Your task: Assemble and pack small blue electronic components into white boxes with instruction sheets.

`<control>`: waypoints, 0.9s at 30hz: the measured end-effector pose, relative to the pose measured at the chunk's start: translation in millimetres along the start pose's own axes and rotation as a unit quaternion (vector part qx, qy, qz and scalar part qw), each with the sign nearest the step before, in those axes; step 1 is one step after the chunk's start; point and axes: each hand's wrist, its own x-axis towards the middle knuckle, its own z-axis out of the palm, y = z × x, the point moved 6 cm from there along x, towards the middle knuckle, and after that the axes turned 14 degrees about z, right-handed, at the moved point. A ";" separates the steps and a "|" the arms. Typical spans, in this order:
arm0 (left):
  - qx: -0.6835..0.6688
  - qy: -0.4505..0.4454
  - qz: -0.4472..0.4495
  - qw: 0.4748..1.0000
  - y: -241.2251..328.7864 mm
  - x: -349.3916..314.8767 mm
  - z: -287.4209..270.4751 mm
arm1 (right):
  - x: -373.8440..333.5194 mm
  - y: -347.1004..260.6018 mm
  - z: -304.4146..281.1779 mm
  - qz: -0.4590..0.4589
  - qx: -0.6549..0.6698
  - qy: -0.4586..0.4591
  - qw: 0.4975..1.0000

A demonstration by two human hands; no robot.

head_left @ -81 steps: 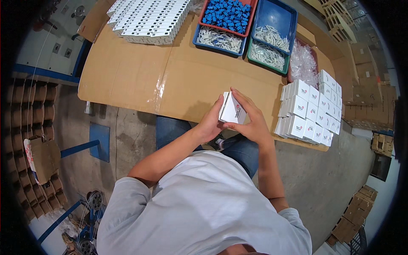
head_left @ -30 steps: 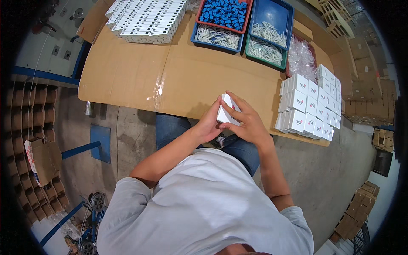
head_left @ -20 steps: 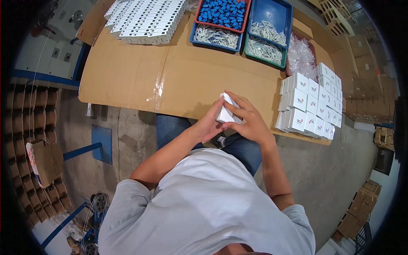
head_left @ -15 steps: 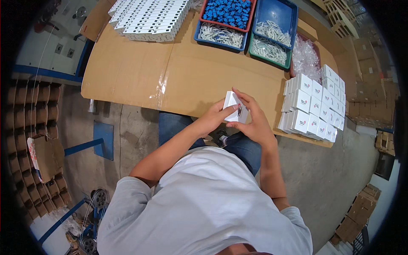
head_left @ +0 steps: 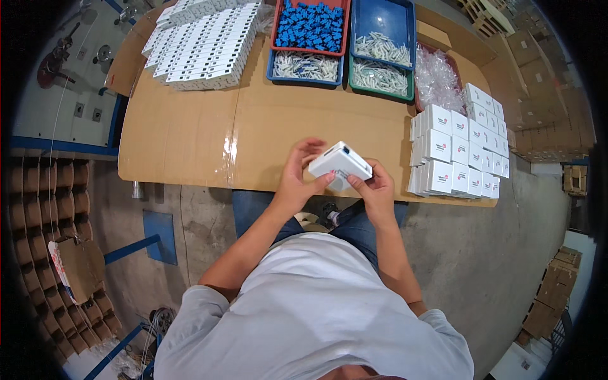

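A small white carton [head_left: 342,167] is tilted between my hands, just above the near edge of the cardboard-covered table. Dark marks show on its upper side and a small pinkish-red print on its broad face. My right hand [head_left: 379,193] grips its right end, thumb across the broad face and fingers behind. My left hand [head_left: 297,172] has its thumb on the left part of that face, with the fingers curved beside the carton's left end. Those fingertips are slightly blurred, and the carton's back is hidden.
Stacked white cartons [head_left: 457,155] stand at the table's right; rows of similar boxes [head_left: 206,44] lie far left. At the back are a red tray of blue parts [head_left: 310,26], blue trays [head_left: 382,20] and a green tray [head_left: 380,90] with whitish pieces, and clear plastic bags [head_left: 438,82].
The carton has been turned and tilted in my hands, bringing its marked narrow side up. My left fingers have spread away from it to the left. The view has shifted slightly.
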 end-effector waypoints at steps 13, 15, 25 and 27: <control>-0.001 -0.106 0.028 0.994 67.5 8.1 0.3 | -29.0 -65.9 35.3 -0.113 -0.165 -0.087 0.976; 0.001 -0.108 0.045 0.993 82.5 8.4 3.5 | -36.5 -79.2 40.7 -0.150 -0.183 -0.093 0.967; 0.001 -0.075 -0.080 0.994 14.5 2.6 -5.0 | -5.5 -26.0 25.1 -0.134 -0.231 -0.012 0.963; -0.010 -0.073 -0.084 0.994 23.2 -3.1 0.7 | -11.0 -19.1 17.5 -0.067 -0.125 -0.031 0.989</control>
